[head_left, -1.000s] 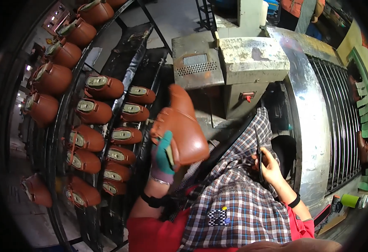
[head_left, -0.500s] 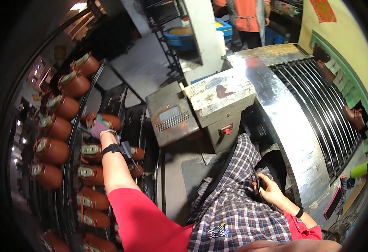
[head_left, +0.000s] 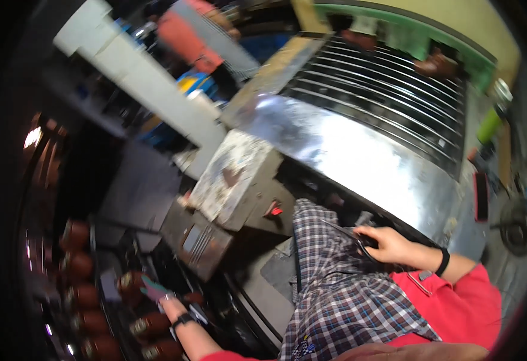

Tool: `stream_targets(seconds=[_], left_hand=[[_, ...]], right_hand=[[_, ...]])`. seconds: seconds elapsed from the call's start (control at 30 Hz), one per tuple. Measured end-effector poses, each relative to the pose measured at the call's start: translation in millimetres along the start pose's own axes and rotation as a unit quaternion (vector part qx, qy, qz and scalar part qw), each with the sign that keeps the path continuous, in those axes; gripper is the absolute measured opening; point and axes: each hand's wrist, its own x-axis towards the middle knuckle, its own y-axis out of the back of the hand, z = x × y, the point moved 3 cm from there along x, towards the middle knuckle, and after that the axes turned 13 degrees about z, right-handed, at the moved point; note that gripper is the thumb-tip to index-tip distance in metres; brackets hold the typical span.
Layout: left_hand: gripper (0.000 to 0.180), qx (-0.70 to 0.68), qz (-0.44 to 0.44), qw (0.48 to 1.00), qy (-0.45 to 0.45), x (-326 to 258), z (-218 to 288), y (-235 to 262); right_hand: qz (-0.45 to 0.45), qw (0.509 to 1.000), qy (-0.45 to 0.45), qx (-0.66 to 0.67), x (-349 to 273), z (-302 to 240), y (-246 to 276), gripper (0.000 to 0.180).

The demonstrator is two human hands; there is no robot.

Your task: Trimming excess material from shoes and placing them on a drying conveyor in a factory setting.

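My left hand (head_left: 155,290), in a thin glove with teal fingertips, is at the rack at lower left. Its fingers look stretched out beside a reddish-brown leather shoe (head_left: 129,285) with a pale top; blur hides whether they touch. At my lap, my right hand (head_left: 388,245) is closed round a slim dark tool (head_left: 367,242) that looks like scissors, its thin tip pointing up and left. A brown plaid apron (head_left: 360,307) covers my lap. More brown shoes (head_left: 146,326) stand near my left hand.
Several shoes line the outer rack row (head_left: 86,298). A metal box with a red switch (head_left: 274,209) stands ahead. To the right, a conveyor of metal bars (head_left: 384,102) carries brown shoes (head_left: 437,65) by green flaps. A phone (head_left: 481,197) and green bottle (head_left: 491,123) lie beyond.
The view has swung right, so the rack and left hand sit lower in the picture. My left hand was over the shoe; now its fingers look straighter beside it. The right hand keeps its tool.
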Motion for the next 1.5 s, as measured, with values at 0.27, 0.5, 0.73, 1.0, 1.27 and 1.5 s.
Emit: stream_targets(seconds=[0.27, 0.5, 0.73, 1.0, 1.27, 1.5], left_hand=[[0.040, -0.542, -0.382, 0.737, 0.132, -198.5, 363.3, 66.5], [0.044, -0.559, -0.580, 0.591, -0.050, -307.7, 564.9, 95.1], [0.064, -0.485, -0.619, 0.532, -0.314, -441.4, 709.0, 113.2], [0.082, -0.410, -0.512, 0.531, -0.536, -538.8, 875.1, 161.1], [0.093, -0.410, -0.385, 0.548, -0.619, -640.1, 1044.4, 130.2], [0.115, -0.391, -0.295, 0.587, -0.644, -712.5, 1163.1, 136.5]], right_hand=[[0.163, 0.942, -0.064, -0.288, -22.0, 20.3, 106.2, 0.050], [0.211, 0.875, -0.089, -0.427, -75.9, 47.8, 170.9, 0.046], [0.255, 0.859, -0.086, -0.435, -111.1, 61.2, 197.1, 0.050], [0.259, 0.886, -0.108, -0.370, -132.0, 90.1, 209.2, 0.054], [0.205, 0.916, -0.108, -0.327, -137.7, 97.7, 218.4, 0.052], [0.075, 0.932, -0.131, -0.329, -158.7, 128.0, 203.4, 0.058]])
